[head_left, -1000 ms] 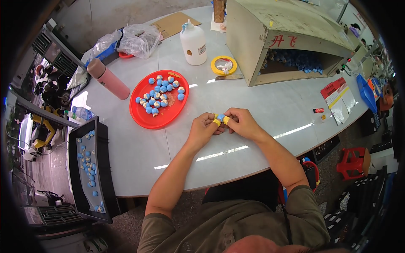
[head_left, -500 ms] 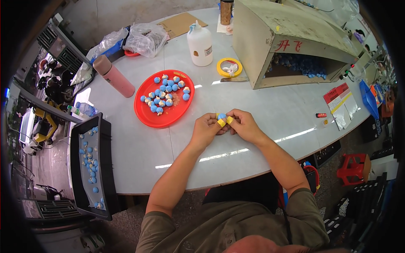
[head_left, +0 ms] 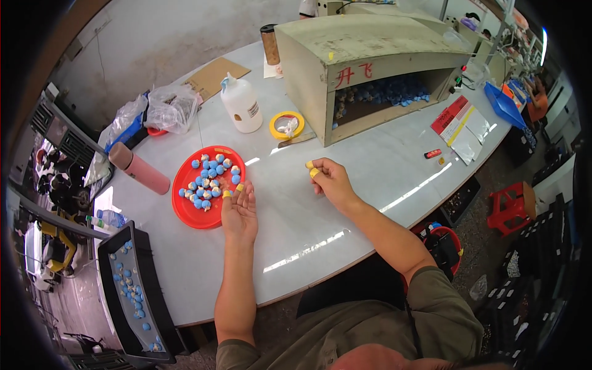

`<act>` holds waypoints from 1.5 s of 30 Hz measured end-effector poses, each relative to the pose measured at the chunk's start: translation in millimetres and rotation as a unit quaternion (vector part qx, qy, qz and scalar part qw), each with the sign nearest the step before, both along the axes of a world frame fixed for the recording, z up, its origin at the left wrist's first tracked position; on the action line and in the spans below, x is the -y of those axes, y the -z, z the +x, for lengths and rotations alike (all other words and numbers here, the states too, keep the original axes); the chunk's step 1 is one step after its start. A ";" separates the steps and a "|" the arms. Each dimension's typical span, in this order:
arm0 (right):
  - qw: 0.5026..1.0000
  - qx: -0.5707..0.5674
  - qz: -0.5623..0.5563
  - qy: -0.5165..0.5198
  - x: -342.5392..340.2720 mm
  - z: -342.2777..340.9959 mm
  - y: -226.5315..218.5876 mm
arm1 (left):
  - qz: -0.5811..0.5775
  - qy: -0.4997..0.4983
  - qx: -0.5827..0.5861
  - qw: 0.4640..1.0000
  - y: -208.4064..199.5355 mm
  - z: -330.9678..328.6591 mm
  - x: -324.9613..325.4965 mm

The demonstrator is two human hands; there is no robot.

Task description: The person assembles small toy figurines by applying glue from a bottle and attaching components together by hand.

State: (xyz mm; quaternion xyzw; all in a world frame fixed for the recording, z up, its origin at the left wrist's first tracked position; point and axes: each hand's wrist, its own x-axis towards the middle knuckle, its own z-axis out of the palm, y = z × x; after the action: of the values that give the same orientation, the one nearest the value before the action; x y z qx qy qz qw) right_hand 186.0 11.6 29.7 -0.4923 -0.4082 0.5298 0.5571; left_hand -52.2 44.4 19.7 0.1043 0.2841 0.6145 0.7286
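Red-lettered box (head_left: 302, 86), left hand (head_left: 242, 216) spread, empty, by red plate (head_left: 196, 218), right hand (head_left: 333, 184) curled, hold unclear

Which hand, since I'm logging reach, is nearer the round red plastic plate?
Left. The left hand is by the right rim of the plate; the right hand is apart, farther right.

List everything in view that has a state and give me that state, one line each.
Left hand: open, palm showing, nothing visible in it.
Right hand: thumb and forefinger close together; grip unclear.
Red plate: holding blue-and-white balls.
Black tray: holding more balls.
White bottle: upright.
Pink flask: capped.
Yellow ring: lying flat, white wad inside.
Box: front open, blue pieces inside.
Plastic bags: crumpled.
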 end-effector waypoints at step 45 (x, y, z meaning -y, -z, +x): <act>0.861 0.414 0.297 -0.001 62.9 2.3 -1.5 | 0.053 0.253 -0.195 0.946 8.8 45.9 42.0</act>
State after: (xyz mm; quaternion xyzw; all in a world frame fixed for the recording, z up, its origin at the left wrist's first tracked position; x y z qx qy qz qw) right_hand 188.2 -51.3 31.2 -0.4769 -0.7396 0.1315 0.4564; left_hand -6.2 2.4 10.9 0.3294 0.3518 0.3921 0.7835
